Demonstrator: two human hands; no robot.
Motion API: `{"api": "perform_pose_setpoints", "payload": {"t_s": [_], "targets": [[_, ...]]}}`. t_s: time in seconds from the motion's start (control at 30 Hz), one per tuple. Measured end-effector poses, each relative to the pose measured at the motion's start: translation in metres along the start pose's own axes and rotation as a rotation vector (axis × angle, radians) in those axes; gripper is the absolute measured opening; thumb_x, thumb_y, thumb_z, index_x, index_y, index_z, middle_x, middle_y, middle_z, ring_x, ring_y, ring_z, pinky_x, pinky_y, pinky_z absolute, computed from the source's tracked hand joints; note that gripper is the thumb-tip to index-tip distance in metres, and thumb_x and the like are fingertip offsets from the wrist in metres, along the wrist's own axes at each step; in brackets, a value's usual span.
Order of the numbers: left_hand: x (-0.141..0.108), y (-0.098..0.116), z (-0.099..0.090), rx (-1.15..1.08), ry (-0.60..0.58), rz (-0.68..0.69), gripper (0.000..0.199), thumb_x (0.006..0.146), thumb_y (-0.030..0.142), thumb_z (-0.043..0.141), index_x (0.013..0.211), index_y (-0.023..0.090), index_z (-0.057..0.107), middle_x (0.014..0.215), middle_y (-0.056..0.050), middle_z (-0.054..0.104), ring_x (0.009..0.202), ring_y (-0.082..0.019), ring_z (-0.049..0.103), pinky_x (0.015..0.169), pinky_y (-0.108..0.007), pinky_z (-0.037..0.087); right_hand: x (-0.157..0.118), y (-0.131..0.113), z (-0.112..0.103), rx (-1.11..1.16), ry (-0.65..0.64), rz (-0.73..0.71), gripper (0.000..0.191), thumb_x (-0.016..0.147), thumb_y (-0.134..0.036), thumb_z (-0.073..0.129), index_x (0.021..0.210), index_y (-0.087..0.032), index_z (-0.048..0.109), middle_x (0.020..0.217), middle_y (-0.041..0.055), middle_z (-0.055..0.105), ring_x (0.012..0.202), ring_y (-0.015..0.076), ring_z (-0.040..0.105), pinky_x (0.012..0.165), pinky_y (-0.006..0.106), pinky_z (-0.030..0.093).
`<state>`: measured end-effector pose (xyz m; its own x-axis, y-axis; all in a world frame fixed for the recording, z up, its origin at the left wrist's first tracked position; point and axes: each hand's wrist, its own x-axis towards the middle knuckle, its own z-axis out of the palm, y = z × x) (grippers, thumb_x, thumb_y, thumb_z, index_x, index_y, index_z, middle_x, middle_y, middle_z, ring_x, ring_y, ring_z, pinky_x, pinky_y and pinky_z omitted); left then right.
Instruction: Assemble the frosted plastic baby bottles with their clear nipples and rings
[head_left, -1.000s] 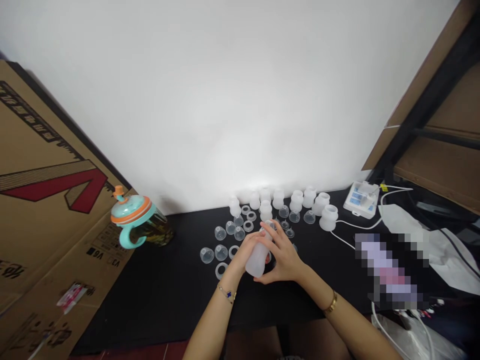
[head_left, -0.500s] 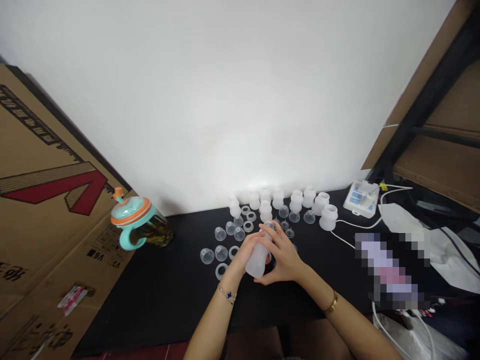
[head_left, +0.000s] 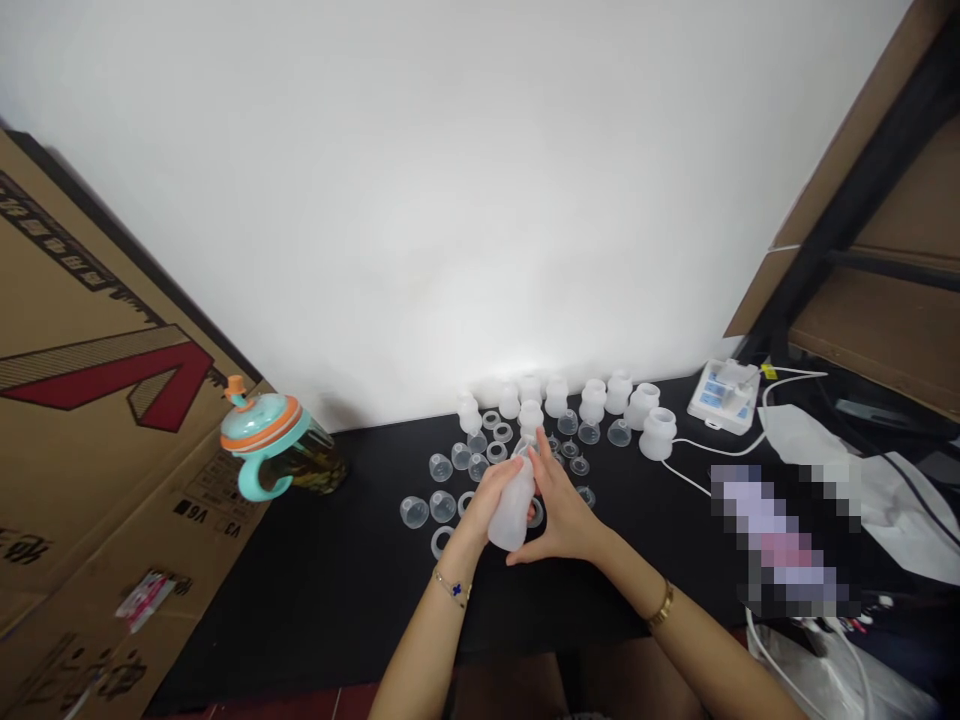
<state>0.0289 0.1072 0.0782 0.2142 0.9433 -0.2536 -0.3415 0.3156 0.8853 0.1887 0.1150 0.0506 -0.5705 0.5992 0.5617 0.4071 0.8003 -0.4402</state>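
A frosted white baby bottle (head_left: pixel 511 512) is tilted in my left hand (head_left: pixel 484 500), whose fingers are wrapped round it. Its top points away from me. My right hand (head_left: pixel 566 510) is at the bottle's right side, thumb and fingers spread apart. Its fingertips are near the bottle's top; whether they touch it I cannot tell. Around both hands lie clear dome caps (head_left: pixel 442 506), white rings (head_left: pixel 443 542) and clear nipples (head_left: pixel 579 465). Several white bottle bodies (head_left: pixel 658 434) stand behind them along the wall.
A teal-lidded jug (head_left: pixel 277 445) with dark contents stands left, beside a large cardboard box (head_left: pixel 90 420). To the right are a white power strip (head_left: pixel 724 396) with cables, a pixelated patch and crumpled white paper (head_left: pixel 900 510). The white wall (head_left: pixel 465 200) bounds the black table (head_left: pixel 337 580).
My right hand has loosened from the bottle's upper part, and its fingers have straightened and moved right. The bottle has shifted slightly left in my left hand.
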Motion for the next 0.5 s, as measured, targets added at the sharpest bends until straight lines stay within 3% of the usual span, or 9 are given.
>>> {"api": "perform_pose_setpoints", "payload": {"t_s": [0.17,0.37,0.5], "targets": [[0.004,-0.002,-0.001,0.016,0.015,0.004,0.051,0.08,0.061,0.067,0.097,0.013,0.066,0.07,-0.007,0.07,0.043,-0.016,0.059,0.041,-0.027,0.046,0.0,0.0,-0.004,0.028,-0.029,0.024,0.142,0.058,-0.064,0.086,0.159,-0.019,-0.003,0.164,0.0235,-0.003,0.151,0.0412,0.011,0.116,0.056,0.03],[0.003,-0.008,0.0,0.001,-0.005,0.019,0.053,0.081,0.062,0.065,0.097,0.012,0.067,0.072,-0.007,0.069,0.047,-0.016,0.059,0.044,-0.028,0.047,0.003,-0.004,-0.012,0.076,0.023,0.001,0.123,0.055,-0.054,0.089,0.152,-0.02,0.021,0.162,0.0227,0.006,0.149,0.0418,0.017,0.114,0.054,0.035],[0.001,-0.01,0.002,0.003,0.003,0.044,0.051,0.081,0.062,0.065,0.092,0.013,0.066,0.069,-0.006,0.069,0.046,-0.016,0.059,0.044,-0.027,0.047,0.003,-0.003,-0.014,0.069,0.058,-0.049,0.117,0.054,-0.054,0.089,0.147,-0.022,0.026,0.161,0.0216,0.01,0.148,0.0418,0.021,0.114,0.054,0.035]]}}
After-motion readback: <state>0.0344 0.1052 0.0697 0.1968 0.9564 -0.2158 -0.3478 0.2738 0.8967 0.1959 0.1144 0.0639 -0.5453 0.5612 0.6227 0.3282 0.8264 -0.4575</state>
